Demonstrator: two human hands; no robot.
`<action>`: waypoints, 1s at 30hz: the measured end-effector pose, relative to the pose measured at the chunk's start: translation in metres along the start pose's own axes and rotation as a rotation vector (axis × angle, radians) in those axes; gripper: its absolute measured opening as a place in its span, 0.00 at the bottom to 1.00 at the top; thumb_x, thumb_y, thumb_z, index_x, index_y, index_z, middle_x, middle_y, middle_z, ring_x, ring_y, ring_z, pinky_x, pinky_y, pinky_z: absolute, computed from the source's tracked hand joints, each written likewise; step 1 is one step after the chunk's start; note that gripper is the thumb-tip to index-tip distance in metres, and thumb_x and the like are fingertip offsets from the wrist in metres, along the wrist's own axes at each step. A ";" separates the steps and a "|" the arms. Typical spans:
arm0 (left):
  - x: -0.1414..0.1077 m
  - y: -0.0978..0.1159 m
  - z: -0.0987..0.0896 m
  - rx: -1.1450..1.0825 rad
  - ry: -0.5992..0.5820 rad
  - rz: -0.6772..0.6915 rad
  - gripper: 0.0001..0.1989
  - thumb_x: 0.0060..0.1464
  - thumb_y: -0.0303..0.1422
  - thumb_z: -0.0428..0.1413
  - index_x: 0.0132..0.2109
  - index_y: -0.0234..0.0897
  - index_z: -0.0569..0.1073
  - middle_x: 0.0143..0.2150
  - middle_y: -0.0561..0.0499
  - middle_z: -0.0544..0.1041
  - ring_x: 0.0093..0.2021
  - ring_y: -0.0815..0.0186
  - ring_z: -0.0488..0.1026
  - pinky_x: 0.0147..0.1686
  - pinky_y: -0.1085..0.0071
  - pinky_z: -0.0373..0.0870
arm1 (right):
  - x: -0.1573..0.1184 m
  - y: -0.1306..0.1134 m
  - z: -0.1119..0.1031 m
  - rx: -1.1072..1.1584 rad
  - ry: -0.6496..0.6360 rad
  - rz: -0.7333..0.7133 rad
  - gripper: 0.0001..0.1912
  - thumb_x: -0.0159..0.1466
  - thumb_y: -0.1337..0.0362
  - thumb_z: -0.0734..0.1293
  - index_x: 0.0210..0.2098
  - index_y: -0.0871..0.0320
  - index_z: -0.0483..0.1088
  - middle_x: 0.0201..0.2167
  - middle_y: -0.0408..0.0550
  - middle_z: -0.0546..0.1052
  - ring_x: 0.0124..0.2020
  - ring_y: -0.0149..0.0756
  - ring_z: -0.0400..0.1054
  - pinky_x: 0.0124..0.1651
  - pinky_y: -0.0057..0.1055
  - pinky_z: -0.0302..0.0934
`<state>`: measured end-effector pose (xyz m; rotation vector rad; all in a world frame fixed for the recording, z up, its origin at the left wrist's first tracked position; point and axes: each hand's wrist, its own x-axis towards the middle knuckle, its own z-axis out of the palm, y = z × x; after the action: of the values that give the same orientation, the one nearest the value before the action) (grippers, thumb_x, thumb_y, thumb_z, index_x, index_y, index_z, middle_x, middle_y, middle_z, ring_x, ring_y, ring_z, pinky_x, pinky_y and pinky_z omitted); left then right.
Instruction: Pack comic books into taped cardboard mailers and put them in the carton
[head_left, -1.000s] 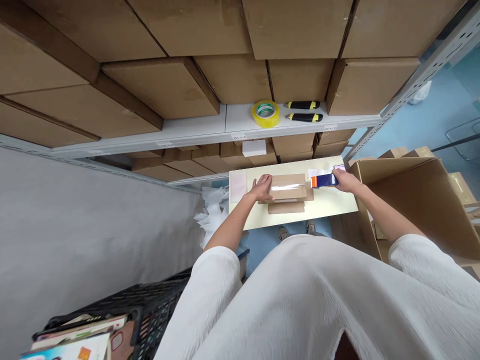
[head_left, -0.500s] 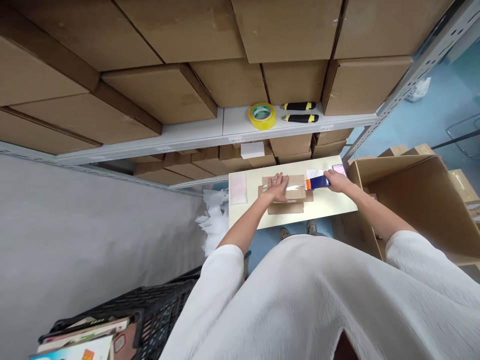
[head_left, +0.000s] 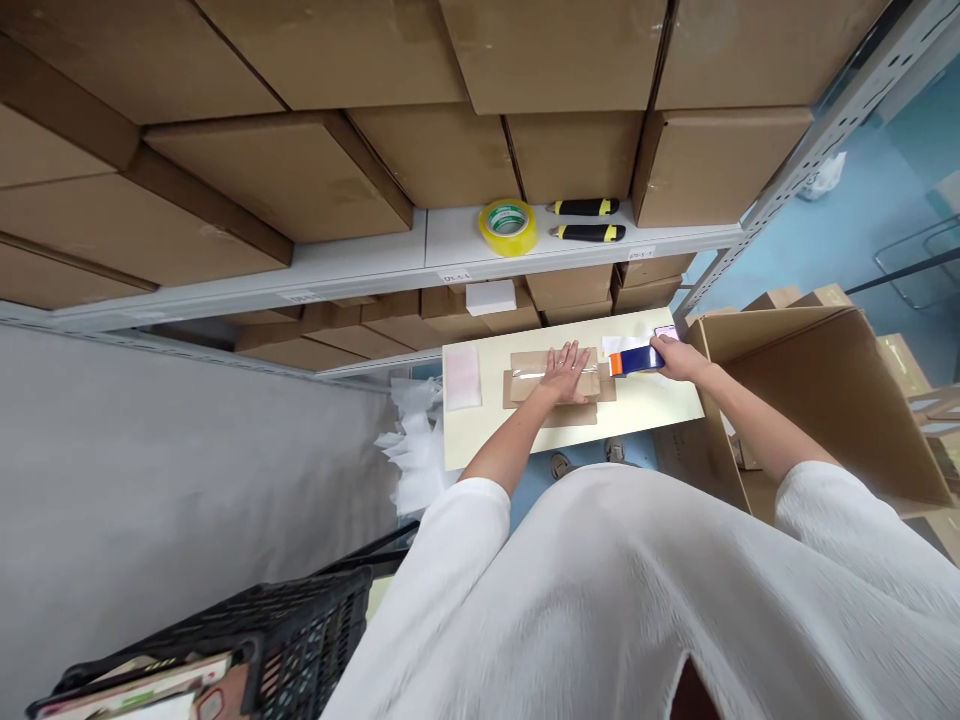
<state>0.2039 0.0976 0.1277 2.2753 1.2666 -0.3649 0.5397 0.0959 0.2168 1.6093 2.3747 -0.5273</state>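
Observation:
A small cardboard box [head_left: 530, 368] lies on the cream table [head_left: 480, 432], with shiny clear tape along its top and flaps spread out around it. My left hand [head_left: 566, 374] rests flat on the right part of the box, fingers spread. My right hand [head_left: 676, 358] grips a blue tape dispenser [head_left: 637, 360] with an orange tip, held just right of the box. Beside that hand a phone [head_left: 664, 332] lies at the table's right end. A white paper [head_left: 616, 344] is partly behind the dispenser.
A pinkish sheet stack [head_left: 463, 378] lies at the table's left. On the shelf sit a yellow tape roll [head_left: 508, 228] and two utility knives [head_left: 589, 232] below stacked cartons [head_left: 442, 150]. A large open carton [head_left: 817, 400] stands right; a black crate [head_left: 311, 640] is lower left.
My left hand has slid rightward along the box. The dispenser in my right hand has come away from the box's right end. The view has shifted slightly.

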 end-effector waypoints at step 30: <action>-0.012 0.016 -0.006 -0.010 0.056 -0.015 0.74 0.47 0.48 0.72 0.84 0.40 0.31 0.85 0.30 0.35 0.84 0.36 0.27 0.78 0.35 0.20 | 0.044 -0.057 -0.007 -0.103 -0.130 0.075 0.31 0.67 0.47 0.74 0.62 0.58 0.67 0.55 0.69 0.77 0.56 0.63 0.76 0.52 0.49 0.72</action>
<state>0.2112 0.0849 0.1432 2.2833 1.3112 -0.3020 0.4701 0.1168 0.2158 1.5635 2.2008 -0.4721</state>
